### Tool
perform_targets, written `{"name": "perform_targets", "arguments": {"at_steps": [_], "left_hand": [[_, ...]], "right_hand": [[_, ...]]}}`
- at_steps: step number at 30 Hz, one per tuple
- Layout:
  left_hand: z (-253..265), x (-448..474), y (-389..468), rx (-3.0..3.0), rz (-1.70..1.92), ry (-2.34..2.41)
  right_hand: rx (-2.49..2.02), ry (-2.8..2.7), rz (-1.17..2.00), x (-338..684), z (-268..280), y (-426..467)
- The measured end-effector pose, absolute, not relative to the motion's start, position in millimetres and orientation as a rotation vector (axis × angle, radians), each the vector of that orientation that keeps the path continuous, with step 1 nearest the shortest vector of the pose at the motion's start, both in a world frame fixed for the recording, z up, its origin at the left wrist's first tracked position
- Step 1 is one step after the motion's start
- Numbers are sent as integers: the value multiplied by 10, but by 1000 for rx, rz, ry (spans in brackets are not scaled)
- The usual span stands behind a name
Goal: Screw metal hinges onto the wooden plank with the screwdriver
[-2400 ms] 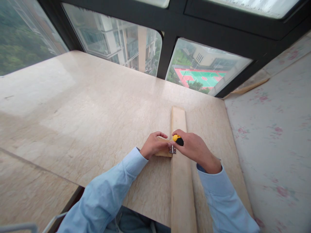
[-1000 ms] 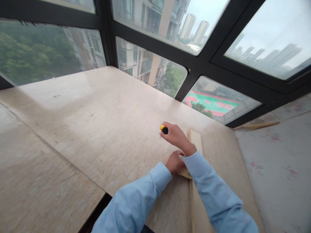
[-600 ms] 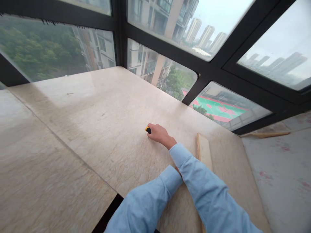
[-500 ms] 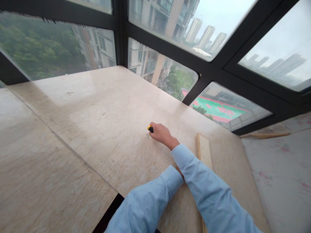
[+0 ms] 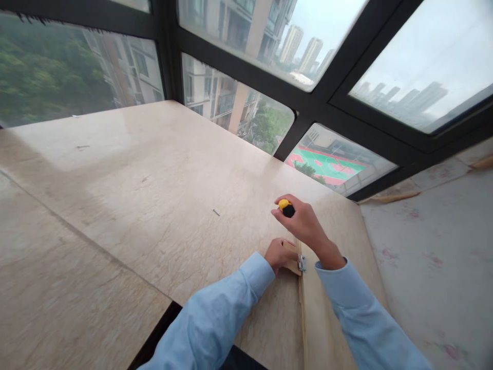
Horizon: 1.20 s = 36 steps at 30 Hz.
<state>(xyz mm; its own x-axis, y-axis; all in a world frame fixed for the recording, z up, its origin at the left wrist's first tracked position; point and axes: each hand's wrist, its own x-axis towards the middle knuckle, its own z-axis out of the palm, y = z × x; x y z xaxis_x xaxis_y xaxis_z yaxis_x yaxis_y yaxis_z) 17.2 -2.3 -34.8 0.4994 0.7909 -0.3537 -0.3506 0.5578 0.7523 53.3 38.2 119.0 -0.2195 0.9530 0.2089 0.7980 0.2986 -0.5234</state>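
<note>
The left hand (image 5: 277,256), nearer the hinge (image 5: 302,263), held the short block (image 5: 291,267) just left of it. Beyond the hinge, the right hand (image 5: 304,222) had its fingers curled round a yellow-and-black tool (image 5: 286,208), with the hinge on their near side. Passing the hinge, the long board (image 5: 323,313) ran lengthwise near to far.

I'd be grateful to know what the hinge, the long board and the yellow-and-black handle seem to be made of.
Hinge: metal, probably steel, with a bright finish, judging by its silvery glint.
Long board: pale wood, apparently unvarnished, since its surface looks matte.
Yellow-and-black handle: likely plastic, perhaps with rubber, given its two distinct colours; its finish is hard to judge.
</note>
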Motion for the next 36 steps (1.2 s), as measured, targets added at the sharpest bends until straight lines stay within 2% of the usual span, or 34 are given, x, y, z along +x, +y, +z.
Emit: {"name": "perform_targets", "arguments": {"at_steps": [6, 14, 22, 36], "left_hand": [[-209, 114, -55, 565, 729, 886], [-170, 50, -75, 604, 762, 935], [-170, 12, -62, 747, 738, 950], [-196, -23, -48, 698, 706, 875]], "right_hand": [[-1534, -1516, 696, 1189, 1306, -171], [-1035, -969, 901, 1532, 1306, -713], [-900, -939, 827, 1480, 1208, -837], [-926, -997, 829, 1389, 964, -734]]}}
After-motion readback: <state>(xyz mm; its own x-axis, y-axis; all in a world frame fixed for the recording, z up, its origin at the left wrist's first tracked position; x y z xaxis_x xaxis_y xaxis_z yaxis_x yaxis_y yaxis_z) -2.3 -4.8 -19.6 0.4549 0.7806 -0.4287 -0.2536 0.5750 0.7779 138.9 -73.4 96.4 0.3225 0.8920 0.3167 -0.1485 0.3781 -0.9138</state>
